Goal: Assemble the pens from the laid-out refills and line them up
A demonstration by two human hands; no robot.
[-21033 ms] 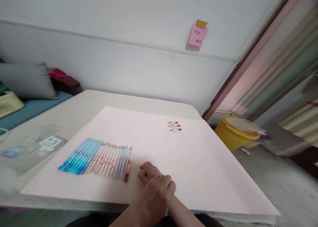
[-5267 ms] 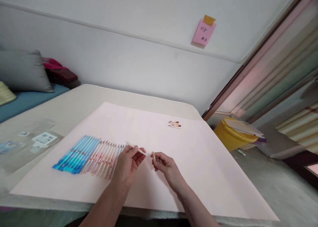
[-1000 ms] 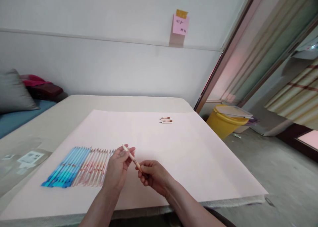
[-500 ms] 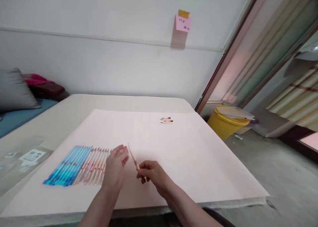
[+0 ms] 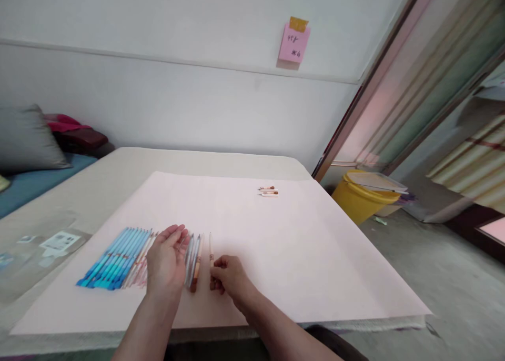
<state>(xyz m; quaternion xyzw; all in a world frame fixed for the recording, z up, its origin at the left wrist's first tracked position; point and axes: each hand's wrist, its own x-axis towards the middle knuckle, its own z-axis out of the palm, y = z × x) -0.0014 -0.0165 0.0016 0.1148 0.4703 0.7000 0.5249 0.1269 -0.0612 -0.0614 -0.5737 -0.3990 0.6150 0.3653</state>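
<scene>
My right hand [image 5: 229,278] pinches the lower end of a slim cream pen [image 5: 211,248] with brown markings, its tip pointing away from me. My left hand [image 5: 168,253] is held palm-inward over the row of pens, fingers stretched and slightly bent. To its left lie blue pens [image 5: 114,258], side by side, then pink-and-white pens [image 5: 139,263], partly covered by the hand. Between the two hands are several greyish pens [image 5: 191,258] and a pen with a brown end [image 5: 196,271]. A narrow gap separates that pen from the one I hold.
Farther back on the pale pink sheet [image 5: 307,256] lie a few short cream-and-brown pens [image 5: 269,191]. A clear plastic bag with a white label [image 5: 61,242] rests at the left. A yellow bin [image 5: 361,198] stands beyond the right edge. A pink note [image 5: 294,44] hangs on the wall.
My left hand has shifted left, uncovering the greyish pens and the brown-ended pen. The pen in my right hand has turned from slanted to nearly in line with the row.
</scene>
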